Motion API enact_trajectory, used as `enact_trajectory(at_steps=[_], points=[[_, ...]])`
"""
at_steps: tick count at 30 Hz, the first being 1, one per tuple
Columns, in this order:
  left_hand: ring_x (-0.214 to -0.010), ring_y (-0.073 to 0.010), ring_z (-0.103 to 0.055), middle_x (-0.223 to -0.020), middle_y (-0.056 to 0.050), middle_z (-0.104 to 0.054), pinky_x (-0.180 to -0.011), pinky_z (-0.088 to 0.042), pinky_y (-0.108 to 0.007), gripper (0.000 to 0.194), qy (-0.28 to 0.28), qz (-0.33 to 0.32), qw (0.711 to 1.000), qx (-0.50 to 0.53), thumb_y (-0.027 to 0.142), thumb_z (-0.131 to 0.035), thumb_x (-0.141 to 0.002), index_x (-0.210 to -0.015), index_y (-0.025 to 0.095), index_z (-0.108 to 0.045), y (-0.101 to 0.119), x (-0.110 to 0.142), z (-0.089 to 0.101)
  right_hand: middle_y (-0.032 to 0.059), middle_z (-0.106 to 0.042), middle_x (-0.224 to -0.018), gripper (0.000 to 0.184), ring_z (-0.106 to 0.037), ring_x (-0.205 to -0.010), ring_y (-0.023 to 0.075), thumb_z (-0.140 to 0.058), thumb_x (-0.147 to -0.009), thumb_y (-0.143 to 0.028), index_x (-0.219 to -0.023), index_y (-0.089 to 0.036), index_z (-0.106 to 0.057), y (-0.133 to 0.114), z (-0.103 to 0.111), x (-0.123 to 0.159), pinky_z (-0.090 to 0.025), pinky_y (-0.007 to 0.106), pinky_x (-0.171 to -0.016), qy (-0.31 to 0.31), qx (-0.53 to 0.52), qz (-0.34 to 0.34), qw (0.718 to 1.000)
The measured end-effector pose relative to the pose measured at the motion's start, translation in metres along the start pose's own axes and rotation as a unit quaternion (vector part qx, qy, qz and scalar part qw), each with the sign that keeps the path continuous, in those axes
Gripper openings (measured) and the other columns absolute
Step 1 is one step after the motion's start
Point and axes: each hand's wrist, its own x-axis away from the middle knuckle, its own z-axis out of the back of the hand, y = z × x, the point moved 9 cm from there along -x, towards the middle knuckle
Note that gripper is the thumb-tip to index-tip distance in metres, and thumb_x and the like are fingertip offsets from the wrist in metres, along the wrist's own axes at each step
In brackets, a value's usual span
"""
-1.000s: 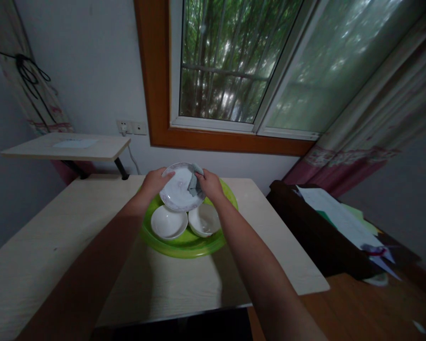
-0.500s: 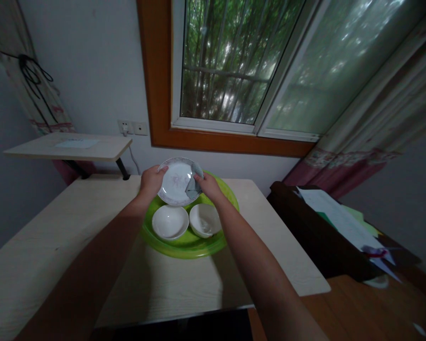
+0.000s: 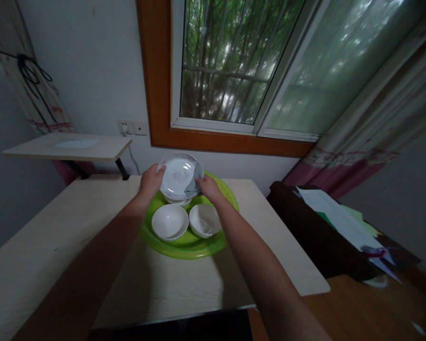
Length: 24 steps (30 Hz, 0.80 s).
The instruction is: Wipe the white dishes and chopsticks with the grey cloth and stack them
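**Plate (image 3: 175, 176) under the cloth (image 3: 196, 176), bowls waiting in the green tub**

The left hand (image 3: 151, 181) is gripping the plate at its left edge, thumb lying over the rim. The right hand (image 3: 208, 188) is closing on the grey cloth and pinching it against the plate's right side. Between them, the hands are holding the plate tilted above the far part of the green tub (image 3: 230, 193), its inside facing the wearer.

The wiping looks to be under way rather than finished, since the cloth is resting on the plate and covering only one side of it. How much of the surface is done is not showing. Inside the tub, the left bowl (image 3: 169, 221) and the right bowl (image 3: 205, 220) are sitting side by side, untouched by either hand. Another white dish (image 3: 177, 201) is peeking out below the plate, mostly hidden. Whether any of these are already wiped, the view is not telling.

The tub is standing on a pale table (image 3: 270, 232). The crowded dishes just below the plate seem the likeliest things to knock. Well apart, a small raised shelf (image 3: 110, 150) is standing at the left, and papers (image 3: 337, 213) are lying on a dark brown piece of furniture (image 3: 312, 237) at the right. Behind the table, a window (image 3: 230, 61) is letting in dim light.
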Motion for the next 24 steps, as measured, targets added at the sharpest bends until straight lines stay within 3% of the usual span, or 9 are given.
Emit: enact_trajectory(at_steps=[4,9,16,24], points=[[-0.089,-0.0257,-0.068,-0.098,-0.012,-0.074,-0.077,-0.049,-0.032,0.045,-0.072,-0.032,0.995,0.054,0.052,-0.048,-0.091,-0.108,0.017,-0.07,0.006,0.004,-0.018,0.0142,-0.073,-0.113,0.031,-0.068,-0.107,0.0262,-0.048,-0.1,-0.037,-0.112,-0.018,-0.068,-0.004,0.025,0.0,-0.05,0.034,-0.091,0.061,0.122,0.006,0.991],[-0.067,-0.0222,-0.065,-0.083,-0.01,-0.073,-0.059,-0.048,-0.03,0.053,-0.151,-0.01,0.981,0.123,0.06,-0.049,-0.087,-0.098,0.014,-0.072,-0.001,0.009,-0.039,0.0147,-0.074,-0.109,0.031,-0.068,-0.102,0.027,-0.044,-0.101,-0.039,-0.113,-0.02,-0.066,-0.014,0.039,0.008,-0.046,0.033,-0.088,0.093,0.19,0.02,0.977],[-0.088,-0.0262,-0.066,-0.092,-0.013,-0.074,-0.08,-0.049,-0.034,0.048,-0.075,-0.048,0.995,0.043,0.054,-0.045,-0.091,-0.092,0.015,-0.073,0.008,0.003,-0.021,0.0099,-0.074,-0.105,0.029,-0.067,-0.097,0.0221,-0.046,-0.1,-0.039,-0.107,-0.02,-0.068,-0.012,0.031,0.005,-0.047,0.027,-0.083,0.072,0.13,0.035,0.988],[-0.084,-0.0248,-0.064,-0.089,-0.013,-0.072,-0.078,-0.047,-0.033,0.05,-0.003,0.005,0.999,0.033,0.053,-0.041,-0.094,-0.096,0.013,-0.072,0.005,0.003,0.001,0.0055,-0.075,-0.095,0.03,-0.069,-0.086,0.0192,-0.05,-0.097,-0.038,-0.107,-0.018,-0.07,-0.004,0.01,0.0,-0.055,0.032,-0.082,0.006,-0.034,0.027,0.999]])
